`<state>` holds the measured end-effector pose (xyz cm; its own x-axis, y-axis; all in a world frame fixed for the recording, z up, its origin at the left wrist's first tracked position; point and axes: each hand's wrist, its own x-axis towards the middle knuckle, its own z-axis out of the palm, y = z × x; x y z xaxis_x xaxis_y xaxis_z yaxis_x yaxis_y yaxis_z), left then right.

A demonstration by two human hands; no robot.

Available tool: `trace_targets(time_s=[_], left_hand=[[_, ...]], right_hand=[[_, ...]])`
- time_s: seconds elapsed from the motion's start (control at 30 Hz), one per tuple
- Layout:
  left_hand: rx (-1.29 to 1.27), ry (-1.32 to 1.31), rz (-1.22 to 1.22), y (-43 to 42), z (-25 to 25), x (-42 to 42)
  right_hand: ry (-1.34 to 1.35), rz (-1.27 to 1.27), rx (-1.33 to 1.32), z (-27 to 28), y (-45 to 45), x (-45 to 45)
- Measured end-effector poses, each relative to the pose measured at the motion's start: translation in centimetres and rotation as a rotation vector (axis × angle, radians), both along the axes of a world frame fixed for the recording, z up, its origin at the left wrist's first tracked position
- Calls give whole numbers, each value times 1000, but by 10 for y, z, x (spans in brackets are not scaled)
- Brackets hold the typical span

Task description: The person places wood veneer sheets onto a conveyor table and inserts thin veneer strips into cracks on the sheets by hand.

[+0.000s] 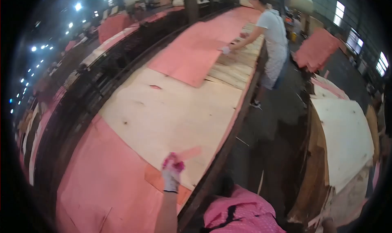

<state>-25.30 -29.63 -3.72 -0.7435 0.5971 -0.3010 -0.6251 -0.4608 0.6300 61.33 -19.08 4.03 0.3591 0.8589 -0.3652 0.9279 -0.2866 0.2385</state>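
One narrow pink veneer strip (191, 152) pinched by its near end in the gloved left hand (173, 167), fingers closed, the strip's far end free above the pale veneer sheet (167, 114). Could bend or snap if caught on the surface, because of support at one end only. Perhaps the right hand (328, 225) low and well right of those fingers, but too dark and blurred to be sure, or to tell open from closed.

Left of and below the fingers, a broad pink veneer sheet (102, 167) with long splits (106, 218); likely to tear further along the grain if dragged or leaned on. Just below the fingers, an orange-pink piece (155, 177) along the seam; could slide or fold under a brushing wrist.

Above the fingers, a knot (125, 122) and a torn slit (155, 87) in the pale wood, apt to widen under a sideways pull.

Farther beyond the fingers, another pink veneer sheet (192, 49), held near one corner by a co-worker (273, 37); could skew, crease or rub loose pieces out of line because of uneven pulling. Right of it, pale strips (232, 69) with dark gaps between; could shift and overlap if snagged.
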Motion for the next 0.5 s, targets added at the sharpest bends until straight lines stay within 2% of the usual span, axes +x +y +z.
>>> trace_targets(time_s=[0.03, 0.13, 0.2, 0.27, 0.3, 0.33, 0.37, 0.4, 0.5], left_hand=[[-51, -10, 42, 9, 5, 18], [-282, 135, -167, 41, 0, 50], [-94, 260, -326, 70, -15, 67], [-97, 462, -477, 101, -43, 79], [41, 270, -508, 111, -28, 84], [86, 184, -523, 116, -7, 85], [130, 98, -535, 121, 3, 81], [121, 126, -502, 128, -1, 74], [23, 212, -390, 145, -15, 31]], right_hand=[[2, -102, -60, 7, -9, 16], [163, -260, -154, 25, 14, 6], [459, -292, -213, 25, 57, -43], [925, -243, -289, 6, 116, -147], [1245, -206, -223, 6, 131, -253], [1401, -87, -229, 30, 141, -361], [1713, -63, -299, 0, 156, -419], [1745, -102, -644, 27, 175, -484], [1537, -43, -1376, -5, 247, -612]])
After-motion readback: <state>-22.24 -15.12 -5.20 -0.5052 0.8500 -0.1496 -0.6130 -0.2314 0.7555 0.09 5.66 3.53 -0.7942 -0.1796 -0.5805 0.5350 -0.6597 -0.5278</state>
